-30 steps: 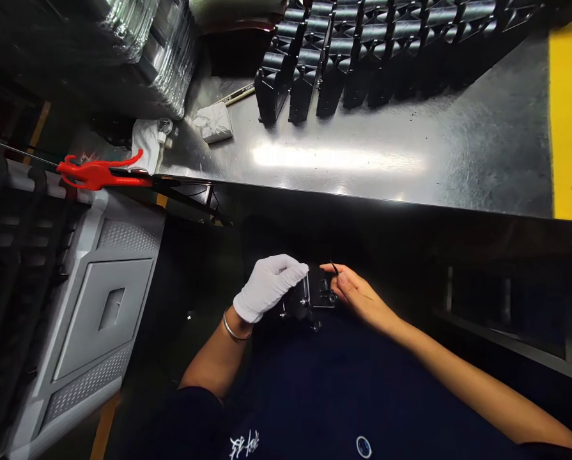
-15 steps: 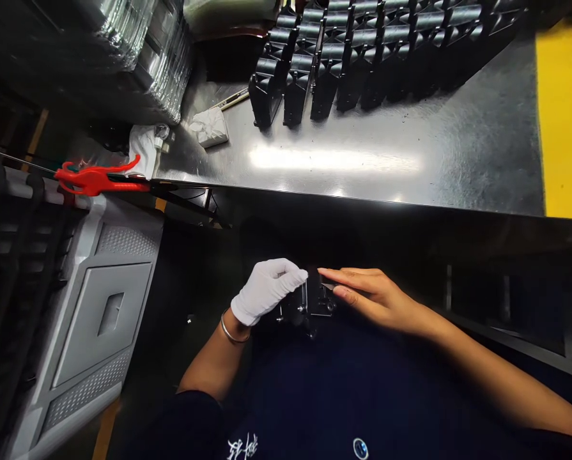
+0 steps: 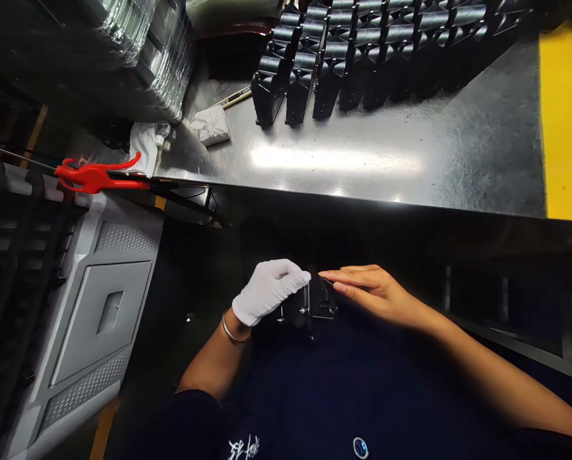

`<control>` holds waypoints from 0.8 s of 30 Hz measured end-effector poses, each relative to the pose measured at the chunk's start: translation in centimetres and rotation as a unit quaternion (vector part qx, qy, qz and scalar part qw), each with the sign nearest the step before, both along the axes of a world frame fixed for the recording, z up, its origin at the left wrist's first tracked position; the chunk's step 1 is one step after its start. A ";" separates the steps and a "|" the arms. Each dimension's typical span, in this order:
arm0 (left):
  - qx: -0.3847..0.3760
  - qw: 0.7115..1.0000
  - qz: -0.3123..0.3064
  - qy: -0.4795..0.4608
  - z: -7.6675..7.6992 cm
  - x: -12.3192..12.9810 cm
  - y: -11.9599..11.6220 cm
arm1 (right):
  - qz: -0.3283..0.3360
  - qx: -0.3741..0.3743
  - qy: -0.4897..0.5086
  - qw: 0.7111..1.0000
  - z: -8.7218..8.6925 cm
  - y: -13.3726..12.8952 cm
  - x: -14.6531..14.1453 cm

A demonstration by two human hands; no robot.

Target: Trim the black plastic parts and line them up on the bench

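My left hand (image 3: 271,291), in a white glove, pinches the upper edge of a black plastic part (image 3: 309,311) in front of my dark blue shirt. Much of this part blends into the dark, but its glossy ribs and a small round boss show. Bare, my right hand (image 3: 376,291) is closed with thumb and fingers on a thin metal blade (image 3: 329,281), of which only a narrow sliver is visible. The blade lies close to the part's upper right side; whether it touches cannot be made out.
Beyond my hands runs a shiny metal table (image 3: 343,153) bearing rows of black parts (image 3: 333,64), a white wrapped block (image 3: 211,126) and a yellow strip (image 3: 564,128). To the left are a red air blow gun (image 3: 96,176), a grey crate (image 3: 101,319) and plastic-wrapped stacks (image 3: 163,70).
My right hand has tilted slightly, so the blade shows as a thinner sliver. My left hand and the black part have shifted very slightly right.
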State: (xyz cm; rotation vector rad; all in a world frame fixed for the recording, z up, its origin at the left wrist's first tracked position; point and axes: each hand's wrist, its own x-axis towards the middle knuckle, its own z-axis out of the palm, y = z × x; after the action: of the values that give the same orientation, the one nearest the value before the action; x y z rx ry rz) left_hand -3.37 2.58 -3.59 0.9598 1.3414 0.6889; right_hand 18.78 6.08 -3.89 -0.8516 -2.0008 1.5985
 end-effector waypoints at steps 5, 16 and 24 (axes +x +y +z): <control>0.007 1.000 0.005 0.005 0.2 0.0 0.0 | -0.019 -0.017 -0.002 1.000 -0.1 -0.1 -0.1; -0.019 0.999 -0.031 0.016 0.2 0.2 0.0 | -0.041 0.103 -0.018 0.994 0.5 0.4 0.1; -0.030 0.998 -0.055 0.018 -0.1 0.6 0.1 | 0.019 0.106 -0.009 0.994 1.2 1.0 -0.1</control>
State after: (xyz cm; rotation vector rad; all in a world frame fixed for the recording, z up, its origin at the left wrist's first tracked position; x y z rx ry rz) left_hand -2.78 2.64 -3.69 0.9944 1.3234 0.5479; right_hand 18.65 7.08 -2.73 -0.7549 -2.1642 1.3715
